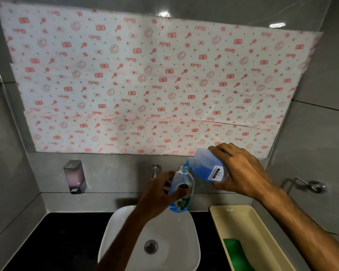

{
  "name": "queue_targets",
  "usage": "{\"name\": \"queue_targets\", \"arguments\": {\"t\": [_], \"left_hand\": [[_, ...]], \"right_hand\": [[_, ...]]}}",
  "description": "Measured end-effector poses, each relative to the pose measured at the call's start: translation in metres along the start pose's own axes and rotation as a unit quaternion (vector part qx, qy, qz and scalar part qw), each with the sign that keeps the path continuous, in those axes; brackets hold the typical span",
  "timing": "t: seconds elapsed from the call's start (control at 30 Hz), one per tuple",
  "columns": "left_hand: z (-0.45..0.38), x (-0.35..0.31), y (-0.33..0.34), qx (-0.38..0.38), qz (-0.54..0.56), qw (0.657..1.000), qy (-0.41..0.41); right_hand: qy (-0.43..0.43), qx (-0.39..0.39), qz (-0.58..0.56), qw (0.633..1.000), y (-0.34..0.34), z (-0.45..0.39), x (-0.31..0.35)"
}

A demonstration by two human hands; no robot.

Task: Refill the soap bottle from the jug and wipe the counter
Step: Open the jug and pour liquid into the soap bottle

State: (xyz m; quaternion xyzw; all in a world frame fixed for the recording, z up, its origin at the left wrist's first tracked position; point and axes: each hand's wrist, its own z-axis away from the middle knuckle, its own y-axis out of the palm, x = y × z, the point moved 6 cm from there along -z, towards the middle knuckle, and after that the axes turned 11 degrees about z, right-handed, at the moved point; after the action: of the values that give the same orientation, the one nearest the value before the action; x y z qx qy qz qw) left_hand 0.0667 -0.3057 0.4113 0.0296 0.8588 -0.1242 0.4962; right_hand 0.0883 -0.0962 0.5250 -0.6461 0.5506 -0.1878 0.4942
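My left hand (158,192) grips a clear soap bottle (181,189) with a green and dark label, held upright above the white sink (125,222). Blue liquid fills only its bottom. My right hand (241,173) holds a translucent jug (205,166) of blue liquid, tilted down to the left. A thin blue stream runs from the jug's spout into the bottle's open neck (185,168).
A black counter (63,243) surrounds the sink. A cream tray (249,227) on the right holds a green cloth (236,253). A wall soap dispenser (74,176) hangs at left, a tap (155,169) behind the bottle, a metal hook (311,185) at right. Patterned paper covers the mirror.
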Motion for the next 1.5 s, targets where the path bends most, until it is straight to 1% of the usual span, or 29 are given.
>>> {"name": "queue_targets", "arguments": {"t": [0.2,0.37,0.47,0.5,0.57,0.63,0.67,0.73,0.77,0.83,0.9,1.0,1.1,1.17,1.27,1.37,1.5], "left_hand": [[0.002,0.005,0.002,0.004,-0.014,1.000,-0.010],[0.016,0.016,-0.001,-0.010,-0.054,0.998,-0.026],[0.037,0.025,-0.006,-0.039,-0.079,0.996,-0.034],[0.048,0.030,-0.009,-0.049,-0.091,0.994,-0.041],[0.073,0.045,-0.013,-0.065,-0.115,0.989,-0.061],[0.106,0.068,-0.016,-0.080,-0.139,0.982,-0.103],[0.126,0.083,-0.016,-0.081,-0.150,0.976,-0.134],[0.167,0.115,-0.013,-0.064,-0.166,0.968,-0.179],[0.190,0.132,-0.011,-0.055,-0.171,0.963,-0.200],[0.234,0.166,-0.009,-0.055,-0.170,0.950,-0.258],[0.270,0.198,-0.005,-0.057,-0.160,0.937,-0.306],[0.300,0.237,-0.002,-0.056,-0.155,0.921,-0.353],[0.312,0.270,-0.003,-0.067,-0.144,0.914,-0.373],[0.314,0.287,-0.002,-0.068,-0.144,0.913,-0.375],[0.317,0.311,0.000,-0.059,-0.142,0.910,-0.386],[0.324,0.321,0.003,-0.043,-0.140,0.908,-0.393],[0.327,0.326,0.000,-0.053,-0.131,0.909,-0.392]], "right_hand": [[0.027,-0.017,-0.014,0.999,0.011,0.010,0.006],[0.079,-0.041,-0.072,0.993,0.028,0.026,0.019],[0.126,-0.050,-0.130,0.982,0.057,0.046,0.026],[0.149,-0.040,-0.157,0.975,0.073,0.055,0.029],[0.186,0.008,-0.225,0.956,0.111,0.076,0.037],[0.204,0.062,-0.300,0.930,0.152,0.104,0.052],[0.222,0.074,-0.317,0.919,0.172,0.122,0.061],[0.276,0.074,-0.319,0.904,0.208,0.161,0.078],[0.296,0.087,-0.319,0.896,0.226,0.181,0.088],[0.316,0.133,-0.316,0.885,0.264,0.220,0.109],[0.326,0.165,-0.342,0.866,0.301,0.257,0.128],[0.361,0.186,-0.404,0.819,0.340,0.298,0.150],[0.369,0.202,-0.439,0.794,0.369,0.317,0.167],[0.374,0.215,-0.440,0.787,0.383,0.320,0.175],[0.377,0.201,-0.435,0.793,0.398,0.319,0.182],[0.389,0.190,-0.425,0.795,0.408,0.314,0.184],[0.399,0.194,-0.420,0.792,0.418,0.310,0.185]]}}
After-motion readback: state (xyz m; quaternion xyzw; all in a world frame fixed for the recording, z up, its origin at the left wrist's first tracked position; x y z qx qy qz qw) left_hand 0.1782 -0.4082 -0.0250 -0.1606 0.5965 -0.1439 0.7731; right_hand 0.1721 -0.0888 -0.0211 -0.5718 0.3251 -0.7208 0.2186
